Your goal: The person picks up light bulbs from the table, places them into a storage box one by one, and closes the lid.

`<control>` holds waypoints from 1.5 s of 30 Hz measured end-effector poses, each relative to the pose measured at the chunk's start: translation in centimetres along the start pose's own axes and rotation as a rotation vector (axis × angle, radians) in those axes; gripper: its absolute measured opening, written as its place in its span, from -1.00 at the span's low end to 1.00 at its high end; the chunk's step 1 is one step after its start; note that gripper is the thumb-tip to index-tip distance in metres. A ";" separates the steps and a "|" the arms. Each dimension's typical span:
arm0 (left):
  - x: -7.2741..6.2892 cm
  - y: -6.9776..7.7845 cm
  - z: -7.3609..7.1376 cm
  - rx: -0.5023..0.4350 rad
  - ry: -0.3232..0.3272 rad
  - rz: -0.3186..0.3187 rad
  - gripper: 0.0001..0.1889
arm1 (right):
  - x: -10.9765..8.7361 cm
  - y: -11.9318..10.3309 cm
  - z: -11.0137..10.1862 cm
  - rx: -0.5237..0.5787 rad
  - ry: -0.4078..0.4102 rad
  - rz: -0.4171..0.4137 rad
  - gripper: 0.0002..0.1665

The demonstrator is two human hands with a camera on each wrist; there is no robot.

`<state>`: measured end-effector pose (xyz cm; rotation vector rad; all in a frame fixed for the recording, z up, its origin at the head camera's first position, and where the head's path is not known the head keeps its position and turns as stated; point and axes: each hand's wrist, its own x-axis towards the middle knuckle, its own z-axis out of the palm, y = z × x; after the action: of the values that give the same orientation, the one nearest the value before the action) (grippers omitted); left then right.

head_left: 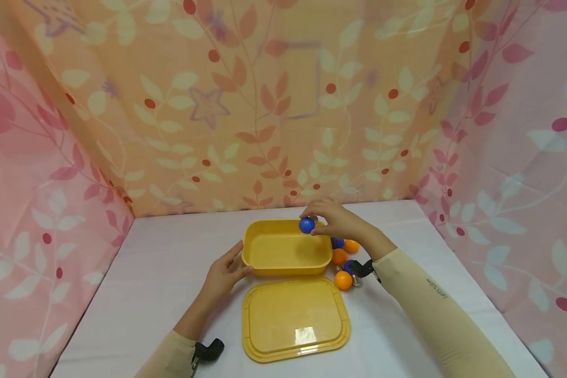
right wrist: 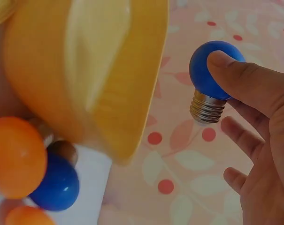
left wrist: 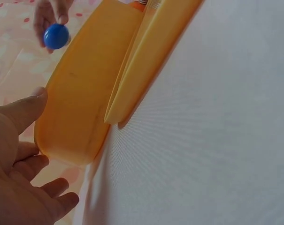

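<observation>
A blue light bulb (right wrist: 212, 70) with a silver screw base is pinched between the thumb and fingers of my right hand (head_left: 337, 219). In the head view that bulb hangs over the right end of a yellow plastic box (head_left: 283, 271), whose visible inside holds nothing. My left hand (head_left: 222, 273) touches the box's left end, its thumb near the front corner and its fingers loosely spread in the left wrist view. Orange bulbs (head_left: 343, 280) and blue bulbs (right wrist: 57, 183) lie on the table beside the box's right end, partly hidden by the right arm.
The box's yellow lid (head_left: 295, 320) lies flat right in front of it. A white cloth covers the table (head_left: 160, 262). Flowered curtains (head_left: 274, 105) close off the back and both sides. Black wrist mounts (head_left: 210, 350) sit on both sleeves.
</observation>
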<state>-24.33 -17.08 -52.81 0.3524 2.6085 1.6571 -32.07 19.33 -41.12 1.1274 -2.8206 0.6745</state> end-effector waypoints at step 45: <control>-0.1 0.0 0.0 0.031 0.017 -0.025 -0.14 | 11.7 -2.1 6.9 -0.100 -0.277 -0.130 -0.50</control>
<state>-24.23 -17.08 -52.78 0.3071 2.6418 1.6209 -38.38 7.54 -44.41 1.4731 -2.9253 0.3894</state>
